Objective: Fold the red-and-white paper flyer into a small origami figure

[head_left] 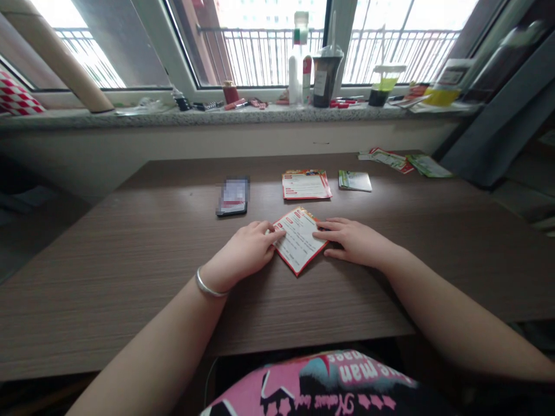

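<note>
A white printed card (299,240) with a red border lies turned like a diamond on the brown table in front of me. My left hand (254,248), a silver bangle at its wrist, is closed at the card's left corner, with the index finger on top. At the opposite corner, my right hand (349,240) lies with its fingers stretched and apart, the fingertips touching the card. Just beyond is a stack of similar red-edged cards (306,186). I cannot tell whether the card between my hands is one sheet or several.
A phone (234,196) rests left of the stack, and a small pale-green stack of cards (355,181) right of it. Coloured packets (390,159) lie at the table's far right. Bottles, a dark drink cup (326,78) and other items line the windowsill (260,115).
</note>
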A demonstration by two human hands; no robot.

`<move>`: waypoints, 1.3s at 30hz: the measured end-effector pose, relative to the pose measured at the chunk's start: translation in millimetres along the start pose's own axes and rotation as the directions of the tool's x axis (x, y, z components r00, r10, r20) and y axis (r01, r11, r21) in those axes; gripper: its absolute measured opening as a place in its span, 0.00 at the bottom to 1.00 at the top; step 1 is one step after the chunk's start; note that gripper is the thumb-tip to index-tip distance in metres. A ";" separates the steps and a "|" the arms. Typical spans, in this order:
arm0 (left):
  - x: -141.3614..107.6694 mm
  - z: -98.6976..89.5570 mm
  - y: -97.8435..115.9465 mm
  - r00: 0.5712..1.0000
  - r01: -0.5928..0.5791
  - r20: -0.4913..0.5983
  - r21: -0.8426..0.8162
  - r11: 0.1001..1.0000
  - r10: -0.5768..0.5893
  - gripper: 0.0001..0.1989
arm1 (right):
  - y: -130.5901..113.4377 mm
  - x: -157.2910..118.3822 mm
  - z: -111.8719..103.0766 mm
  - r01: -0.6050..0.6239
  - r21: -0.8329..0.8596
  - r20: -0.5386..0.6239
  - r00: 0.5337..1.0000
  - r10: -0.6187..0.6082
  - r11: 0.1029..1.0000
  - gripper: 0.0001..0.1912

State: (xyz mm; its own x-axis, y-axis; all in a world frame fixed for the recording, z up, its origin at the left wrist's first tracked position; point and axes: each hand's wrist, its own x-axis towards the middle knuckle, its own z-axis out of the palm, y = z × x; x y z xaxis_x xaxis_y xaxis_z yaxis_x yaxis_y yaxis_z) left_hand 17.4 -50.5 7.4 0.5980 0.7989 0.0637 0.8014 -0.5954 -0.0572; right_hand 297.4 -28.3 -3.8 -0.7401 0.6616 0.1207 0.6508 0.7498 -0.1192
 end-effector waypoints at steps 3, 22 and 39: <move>-0.6 0.8 -2.7 0.999 0.033 -0.002 0.007 0.999 -0.033 0.19 | 3.0 0.6 -4.4 0.051 -0.016 0.001 0.999 -0.051 0.999 0.17; 2.6 2.2 -11.5 0.997 0.078 -0.012 -0.016 0.997 -0.078 0.19 | 2.8 5.3 0.5 0.066 -0.125 -0.001 0.998 -0.067 0.990 0.16; 7.5 4.3 -12.3 0.995 0.083 -0.041 -0.089 0.993 -0.087 0.12 | 8.7 1.5 -3.1 -0.164 0.007 -0.008 0.986 0.164 0.986 0.14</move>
State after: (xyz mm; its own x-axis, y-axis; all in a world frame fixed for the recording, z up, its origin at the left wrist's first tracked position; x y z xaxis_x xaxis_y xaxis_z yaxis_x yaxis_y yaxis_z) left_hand 11.9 -36.8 4.2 0.5263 0.8433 0.1091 0.8456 -0.5325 0.0370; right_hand 302.5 -20.8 -1.5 -0.6218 0.7757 0.1078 0.7622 0.6311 -0.1441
